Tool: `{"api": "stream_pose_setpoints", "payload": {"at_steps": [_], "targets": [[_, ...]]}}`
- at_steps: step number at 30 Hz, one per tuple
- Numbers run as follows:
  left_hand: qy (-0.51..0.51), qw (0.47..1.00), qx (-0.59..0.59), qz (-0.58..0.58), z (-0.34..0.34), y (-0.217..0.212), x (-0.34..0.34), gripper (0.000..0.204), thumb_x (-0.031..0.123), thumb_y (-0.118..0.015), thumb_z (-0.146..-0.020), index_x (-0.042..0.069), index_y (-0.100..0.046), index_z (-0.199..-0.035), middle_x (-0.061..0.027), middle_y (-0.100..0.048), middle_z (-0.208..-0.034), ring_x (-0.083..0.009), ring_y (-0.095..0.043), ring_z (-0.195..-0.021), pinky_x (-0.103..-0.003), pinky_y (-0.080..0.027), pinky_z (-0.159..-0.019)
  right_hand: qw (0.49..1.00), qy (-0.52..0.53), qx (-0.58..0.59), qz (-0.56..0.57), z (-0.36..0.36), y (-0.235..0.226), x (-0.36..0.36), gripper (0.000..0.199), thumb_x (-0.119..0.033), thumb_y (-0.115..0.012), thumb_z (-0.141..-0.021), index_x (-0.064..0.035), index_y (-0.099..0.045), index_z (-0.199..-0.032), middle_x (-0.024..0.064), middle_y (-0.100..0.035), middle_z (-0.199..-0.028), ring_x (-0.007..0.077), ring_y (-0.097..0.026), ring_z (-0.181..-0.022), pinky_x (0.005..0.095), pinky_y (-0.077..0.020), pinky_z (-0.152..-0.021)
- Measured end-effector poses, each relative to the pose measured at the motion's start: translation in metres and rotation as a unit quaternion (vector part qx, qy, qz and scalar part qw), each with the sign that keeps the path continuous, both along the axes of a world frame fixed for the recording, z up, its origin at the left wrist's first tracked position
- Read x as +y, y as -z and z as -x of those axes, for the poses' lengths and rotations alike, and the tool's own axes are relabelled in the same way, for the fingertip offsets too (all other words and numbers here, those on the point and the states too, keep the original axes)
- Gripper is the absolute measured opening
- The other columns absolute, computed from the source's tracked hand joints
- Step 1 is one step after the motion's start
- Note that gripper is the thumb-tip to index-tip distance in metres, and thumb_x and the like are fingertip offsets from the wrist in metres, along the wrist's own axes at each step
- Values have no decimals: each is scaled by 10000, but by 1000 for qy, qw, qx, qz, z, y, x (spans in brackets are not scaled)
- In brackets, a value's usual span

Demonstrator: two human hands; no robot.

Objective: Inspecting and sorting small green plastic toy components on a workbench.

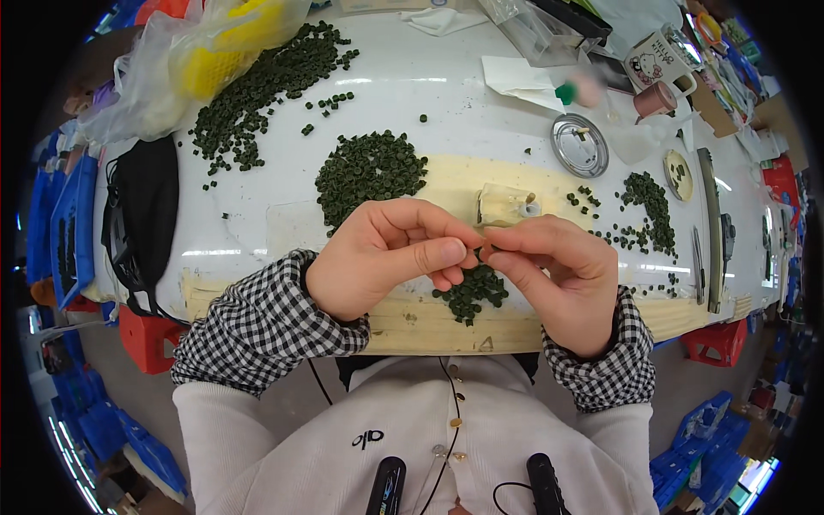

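While the long white counter carries several heaps of small dark green pellets, the left hand and right hand meet fingertip to fingertip above the nearest heap, both pinched on what seems one green pellet, close to the counter's near edge.

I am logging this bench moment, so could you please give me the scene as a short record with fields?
left hand: fingertips pinched together with the right's
right hand: meets the left over a small dark piece, barely visible
below hands: pellet pile on the table
beyond hands: larger pile, small block
right side: metal lid, mug
left side: plastic bag, black pouch
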State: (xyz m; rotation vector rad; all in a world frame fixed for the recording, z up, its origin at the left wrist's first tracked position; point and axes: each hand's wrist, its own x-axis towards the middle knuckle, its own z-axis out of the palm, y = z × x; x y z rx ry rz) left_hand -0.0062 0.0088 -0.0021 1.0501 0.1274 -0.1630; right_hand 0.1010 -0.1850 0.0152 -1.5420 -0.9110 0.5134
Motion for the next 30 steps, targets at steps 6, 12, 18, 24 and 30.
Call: {"api": "stream_pose_setpoints", "payload": {"at_steps": [6, 12, 18, 24, 30], "targets": [[-13, 1000, 13, 21, -1, -3, -3, 152, 77, -590, -935, -2, -622, -1061, -124, -683, -978, -145, -665, -851, -267, -558, -766, 1000, 8, 16, -19, 1, 6, -1, 219, 54, -646, -835, 0, -697, -1041, 116, -691, -945, 157, -666, -837, 250, -523, -746], [-15, 999, -15, 28, 0, 2, 0, 153, 32, -601, -915, 16, -615, -1066, -136, -683, -985, -154, -671, -856, -272, -566, -762, 1000, 3, 20, -24, 2, 7, -2, 213, 50, -657, -832, -2, -699, -1035, 117, -692, -945, 154, -662, -852, 247, -515, -754], [-33, 999, -21, 8, 1, 0, -4, 158, 10, -608, -902, 10, -610, -1060, -136, -683, -961, -163, -678, -842, -276, -574, -741, 996, -4, 82, -32, 3, 8, -2, 193, 46, -658, -838, 16, -687, -1027, 111, -687, -959, 152, -662, -874, 249, -521, -784], [-36, 999, -15, -14, 1, -5, -6, 137, -14, -619, -886, -3, -614, -1023, -142, -686, -939, -172, -683, -809, -277, -579, -719, 985, -5, 166, -40, 7, 9, 0, 158, 40, -648, -856, 56, -637, -1013, 103, -676, -965, 149, -667, -891, 257, -532, -809], [-26, 999, -43, 3, 4, 4, -4, 159, -1, -637, -885, -41, -626, -1039, -134, -687, -952, -151, -674, -844, -266, -571, -756, 992, -2, 115, -47, 9, 10, 2, 145, 48, -654, -847, 48, -641, -991, 91, -661, -945, 147, -665, -871, 257, -538, -794]]}}
